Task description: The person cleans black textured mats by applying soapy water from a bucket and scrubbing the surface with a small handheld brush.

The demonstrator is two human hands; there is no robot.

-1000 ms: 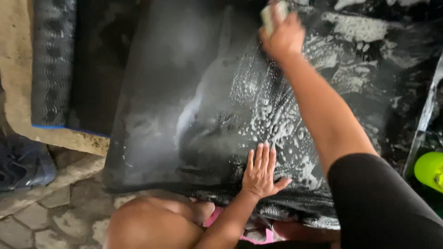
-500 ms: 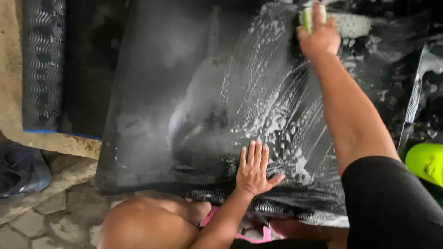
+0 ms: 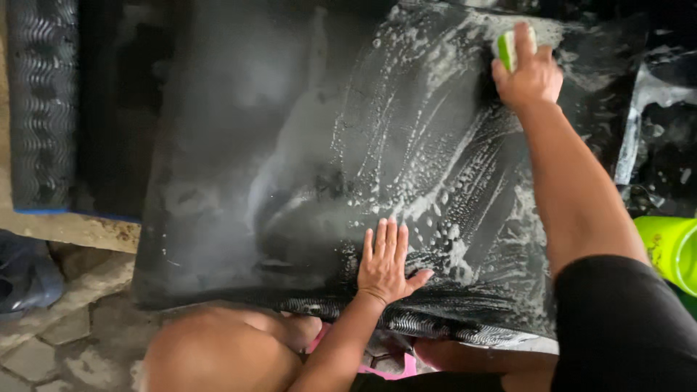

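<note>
A large black rubber mat (image 3: 239, 160) lies in front of me, its right half streaked with white soap foam (image 3: 428, 167). My right hand (image 3: 528, 72) reaches to the mat's far right part and grips a green and white scrubbing sponge (image 3: 506, 48), pressed against the wet surface. My left hand (image 3: 386, 263) lies flat with fingers spread on the mat's near edge, holding nothing. My bare knee (image 3: 210, 356) shows just below the mat.
A second black mat with wavy ribs (image 3: 40, 101) lies at the far left on a concrete ledge (image 3: 65, 229). A lime green plastic container (image 3: 671, 250) stands at the right edge. Grey paving stones (image 3: 58, 341) show at bottom left. Another wet black mat (image 3: 661, 138) lies to the right.
My right hand has slid the sponge to the right across the far part of the mat, leaving more foam streaks. My left hand stays flat on the near edge.
</note>
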